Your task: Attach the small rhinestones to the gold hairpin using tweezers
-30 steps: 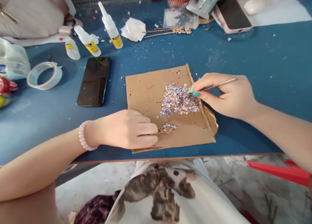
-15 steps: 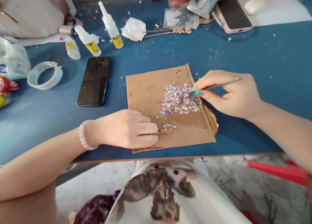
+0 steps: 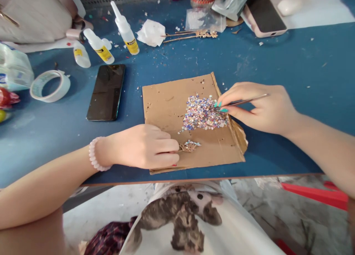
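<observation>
A brown cardboard sheet (image 3: 166,111) lies on the blue table near its front edge. A heap of small shiny sequins (image 3: 201,116) covers its right half. My right hand (image 3: 260,107) is closed on thin metal tweezers (image 3: 244,101), whose tips rest in the right side of the heap. My left hand (image 3: 144,146) lies on the cardboard's near left corner, fingers pinched on the stem of a small gold ornament (image 3: 190,146) that carries a few sequins.
A black phone (image 3: 105,91) lies left of the cardboard, a tape roll (image 3: 50,85) further left. Three glue bottles (image 3: 126,29) stand behind them. At the back are a crumpled tissue (image 3: 151,32), gold hairpins (image 3: 194,35), a plastic bag (image 3: 205,20) and a second phone (image 3: 264,16).
My right hand lifted the tweezers slightly, then brought them back down into the sequin heap. The left hand has stayed put.
</observation>
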The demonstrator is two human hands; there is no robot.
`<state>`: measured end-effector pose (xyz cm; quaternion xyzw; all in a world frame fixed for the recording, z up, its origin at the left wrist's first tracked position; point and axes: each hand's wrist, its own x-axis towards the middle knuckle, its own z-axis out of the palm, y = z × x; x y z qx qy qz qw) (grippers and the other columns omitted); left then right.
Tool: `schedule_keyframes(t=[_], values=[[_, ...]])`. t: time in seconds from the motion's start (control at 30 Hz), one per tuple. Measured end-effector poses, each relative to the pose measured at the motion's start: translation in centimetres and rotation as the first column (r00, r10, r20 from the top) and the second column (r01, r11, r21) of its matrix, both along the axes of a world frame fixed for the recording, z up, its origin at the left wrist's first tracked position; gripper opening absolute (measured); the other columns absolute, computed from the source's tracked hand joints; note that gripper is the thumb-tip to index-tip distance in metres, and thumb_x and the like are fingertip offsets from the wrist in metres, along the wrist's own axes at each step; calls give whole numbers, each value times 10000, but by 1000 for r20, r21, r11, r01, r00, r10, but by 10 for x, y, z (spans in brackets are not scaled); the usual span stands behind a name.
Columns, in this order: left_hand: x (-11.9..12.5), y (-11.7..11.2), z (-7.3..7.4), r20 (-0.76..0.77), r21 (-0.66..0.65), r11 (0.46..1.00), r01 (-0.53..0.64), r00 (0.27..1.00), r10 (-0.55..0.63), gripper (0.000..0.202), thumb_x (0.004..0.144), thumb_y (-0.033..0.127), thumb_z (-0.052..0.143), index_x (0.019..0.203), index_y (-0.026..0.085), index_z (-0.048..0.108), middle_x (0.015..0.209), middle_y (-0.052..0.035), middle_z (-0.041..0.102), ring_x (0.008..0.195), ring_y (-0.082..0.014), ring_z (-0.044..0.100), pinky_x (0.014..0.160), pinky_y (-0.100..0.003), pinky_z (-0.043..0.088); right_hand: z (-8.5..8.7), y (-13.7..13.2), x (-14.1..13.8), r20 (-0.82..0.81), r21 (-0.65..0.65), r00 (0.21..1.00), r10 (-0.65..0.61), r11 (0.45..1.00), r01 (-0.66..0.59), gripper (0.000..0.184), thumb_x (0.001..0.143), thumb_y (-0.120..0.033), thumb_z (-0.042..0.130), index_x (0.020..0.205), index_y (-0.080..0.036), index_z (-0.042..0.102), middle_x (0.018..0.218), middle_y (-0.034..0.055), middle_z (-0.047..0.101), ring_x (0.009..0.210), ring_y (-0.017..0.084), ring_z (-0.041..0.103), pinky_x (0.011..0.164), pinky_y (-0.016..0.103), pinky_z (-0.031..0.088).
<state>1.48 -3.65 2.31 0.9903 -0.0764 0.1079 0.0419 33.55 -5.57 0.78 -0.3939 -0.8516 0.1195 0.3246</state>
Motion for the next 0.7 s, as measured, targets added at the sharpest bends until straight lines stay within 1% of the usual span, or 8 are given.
schedule_keyframes(t=[0.07,0.23,0.33,0.47,0.7], values=[[0,0,0,5,0,1000,-4,1000,4,279,1055,141,458,832,187,620,797,-8,658,621,-152,535,557,-315,400,-3,0,-2,-7,-9,1000,-13,1000,13,118,934,-209,648,955,-311,702,943,-31,768,834,178,750,745,336,589],[1,0,0,4,3,1000,-3,1000,3,264,1050,138,473,839,190,623,785,-7,647,612,-149,529,554,-309,394,-6,0,-4,-12,46,999,-49,998,50,149,934,-165,648,951,-302,703,947,-36,782,852,171,765,763,321,603],[0,0,0,6,-2,1000,-3,1000,3,273,1049,132,462,836,188,624,787,-8,650,599,-152,515,543,-316,391,-5,0,-5,-13,67,996,-90,994,91,147,925,-143,660,937,-285,697,952,-27,789,847,169,773,764,304,611],[0,0,0,9,6,1000,-8,1000,8,273,1052,140,467,832,191,621,791,-7,653,602,-145,521,547,-310,390,-2,0,-4,-6,55,992,-127,990,127,138,927,-142,652,936,-271,698,971,-17,797,836,172,779,765,302,618],[0,0,0,9,0,1000,-6,1000,6,267,1050,147,477,825,189,614,790,-9,653,605,-151,519,541,-316,380,1,0,-4,-6,49,989,-147,988,147,91,931,-181,648,937,-259,696,971,-2,802,836,195,784,739,332,621]])
